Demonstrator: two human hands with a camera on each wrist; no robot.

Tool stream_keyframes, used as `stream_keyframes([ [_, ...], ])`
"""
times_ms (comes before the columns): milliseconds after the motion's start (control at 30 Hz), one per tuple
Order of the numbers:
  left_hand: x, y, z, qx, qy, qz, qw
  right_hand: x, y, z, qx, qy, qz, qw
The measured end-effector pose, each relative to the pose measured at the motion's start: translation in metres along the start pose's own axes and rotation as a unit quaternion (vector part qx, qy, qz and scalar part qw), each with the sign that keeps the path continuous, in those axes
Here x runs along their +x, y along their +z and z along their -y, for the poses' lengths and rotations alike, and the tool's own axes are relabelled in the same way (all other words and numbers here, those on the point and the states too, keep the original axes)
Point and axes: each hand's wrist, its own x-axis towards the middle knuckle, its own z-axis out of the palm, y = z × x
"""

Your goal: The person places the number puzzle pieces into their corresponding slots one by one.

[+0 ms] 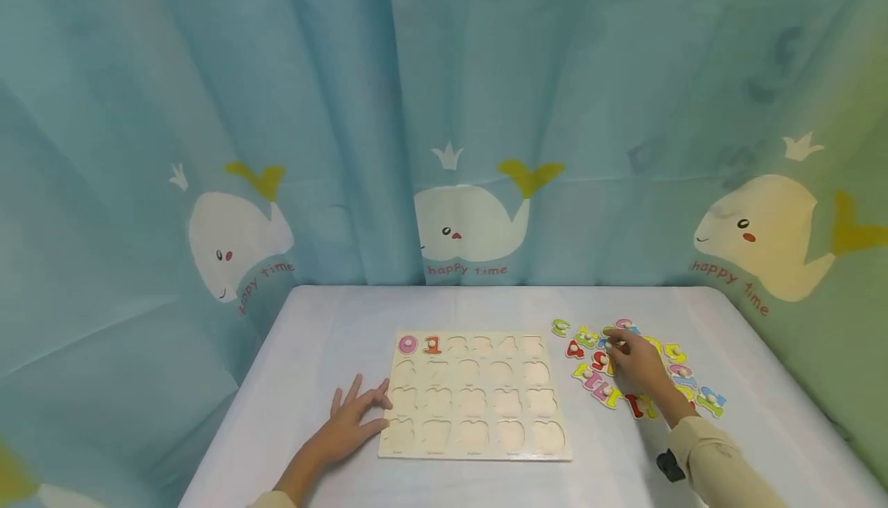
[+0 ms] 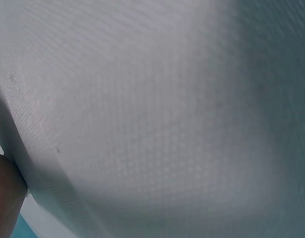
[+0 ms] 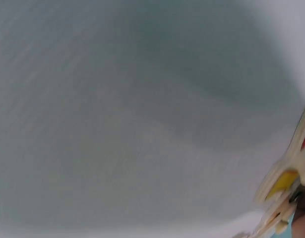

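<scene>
A wooden number puzzle board [image 1: 454, 377] lies on the table with rows of recesses. The pink 0 [image 1: 408, 345] and orange-red 1 [image 1: 433, 345] sit in its top left corner. My left hand [image 1: 347, 425] rests at the board's left edge, fingers spread, thumb and fingertips on the rim. To the right, my right hand [image 1: 640, 365] reaches over a pile of knobbed number pieces, thumb and forefinger bent around a pale knob [image 1: 609, 346]; I cannot tell if they pinch it. Thick wooden edges of pieces [image 3: 283, 183] show beside a fingertip [image 3: 303, 225] in the right wrist view.
Loose pieces, such as a green one [image 1: 560, 328], a red 4 [image 1: 574, 349] and a blue-green one [image 1: 711, 400], spread around the right hand. A small black object [image 1: 670, 465] lies by the right sleeve. A whale-print curtain [image 1: 347, 146] stands behind the white table [image 1: 333, 338].
</scene>
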Motion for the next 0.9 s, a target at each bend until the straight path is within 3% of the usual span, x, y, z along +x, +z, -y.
stream_keyframes([
  [333, 0.001, 0.001, 0.001, 0.001, -0.006, 0.004, 1.0000, 0.002, 0.005, 0.009, -0.048, 0.005, -0.021, 0.999],
  [567, 0.001, 0.004, 0.003, 0.002, 0.012, -0.011, 0.9999, 0.013, 0.010, 0.018, -0.020, 0.004, -0.045, 0.999],
  [700, 0.001, 0.002, 0.003, 0.006, 0.005, -0.012, 0.9999, 0.022, 0.022, 0.032, 0.011, 0.005, -0.028, 1.000],
  [900, 0.000, 0.004, 0.003, 0.001, 0.019, -0.017, 0.9997, 0.030, 0.051, 0.057, 0.029, -0.042, -0.005, 0.999],
])
